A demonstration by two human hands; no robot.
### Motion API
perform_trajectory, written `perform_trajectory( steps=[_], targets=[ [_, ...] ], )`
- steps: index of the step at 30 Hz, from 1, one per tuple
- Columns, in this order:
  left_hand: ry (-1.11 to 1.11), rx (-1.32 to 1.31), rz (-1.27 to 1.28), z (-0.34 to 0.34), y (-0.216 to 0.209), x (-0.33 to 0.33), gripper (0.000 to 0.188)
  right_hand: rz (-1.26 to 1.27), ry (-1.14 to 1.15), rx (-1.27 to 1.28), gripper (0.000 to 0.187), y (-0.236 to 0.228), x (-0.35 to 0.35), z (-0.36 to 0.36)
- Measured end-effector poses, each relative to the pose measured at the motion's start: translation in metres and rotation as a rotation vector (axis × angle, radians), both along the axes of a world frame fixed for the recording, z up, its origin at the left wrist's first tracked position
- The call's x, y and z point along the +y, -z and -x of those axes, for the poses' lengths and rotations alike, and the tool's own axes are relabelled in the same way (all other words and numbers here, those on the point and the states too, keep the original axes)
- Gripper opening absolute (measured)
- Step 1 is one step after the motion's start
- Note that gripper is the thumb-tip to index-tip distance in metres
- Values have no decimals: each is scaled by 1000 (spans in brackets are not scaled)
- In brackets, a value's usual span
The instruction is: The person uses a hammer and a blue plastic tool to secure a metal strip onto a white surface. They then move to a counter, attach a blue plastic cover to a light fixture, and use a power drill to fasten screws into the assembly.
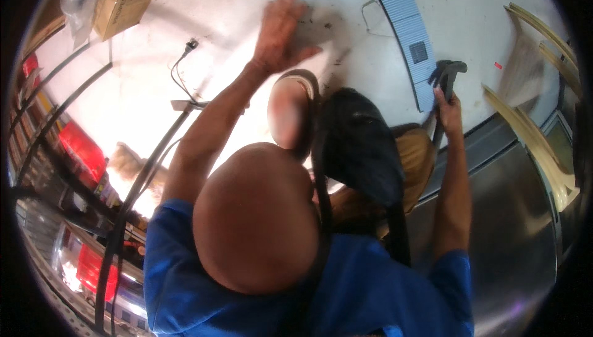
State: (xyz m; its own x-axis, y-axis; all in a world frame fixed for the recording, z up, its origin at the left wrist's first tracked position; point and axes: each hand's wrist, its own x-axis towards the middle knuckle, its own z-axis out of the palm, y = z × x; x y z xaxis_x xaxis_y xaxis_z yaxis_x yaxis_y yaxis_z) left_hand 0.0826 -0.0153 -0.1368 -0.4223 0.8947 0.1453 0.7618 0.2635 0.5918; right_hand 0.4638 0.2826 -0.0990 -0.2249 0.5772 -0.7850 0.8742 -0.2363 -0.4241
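Pale floor point(225, 4); L hand point(279, 36) splayed wide; R hand point(450, 113) clamped on blk handle point(449, 76) nr blue ribbed strip point(404, 21).

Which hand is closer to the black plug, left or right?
Left. The left hand is to the right of the black plug, not touching it; the right hand is much farther right, gripping a black handle.

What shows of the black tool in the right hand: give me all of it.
The tool is dull black, perhaps plastic or rubber. A stout shaft leads to a wider head with a blunt end jutting rightward; the head's left side is too murky to make out. The right hand grips the shaft, which shows again below it. The head shows just right of the blue strip near its lower end. Whether it touches the pale surface cannot be told.
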Motion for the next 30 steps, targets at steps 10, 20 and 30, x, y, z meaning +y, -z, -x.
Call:
perform_trajectory(
  steps=[10, 20, 30],
  targets=[
    [1064, 226, 380, -94, -17, 28, 94, -10, 25, 61, 43, 8, 1, -2],
    [953, 156, 250, 34, 34, 70, 66, -36, 28, 55, 46, -6, -4, 12],
    [775, 353, 270, -19, 37, 30, 56, -106, 3, 89, 42, 7, -5, 1]
  ],
)
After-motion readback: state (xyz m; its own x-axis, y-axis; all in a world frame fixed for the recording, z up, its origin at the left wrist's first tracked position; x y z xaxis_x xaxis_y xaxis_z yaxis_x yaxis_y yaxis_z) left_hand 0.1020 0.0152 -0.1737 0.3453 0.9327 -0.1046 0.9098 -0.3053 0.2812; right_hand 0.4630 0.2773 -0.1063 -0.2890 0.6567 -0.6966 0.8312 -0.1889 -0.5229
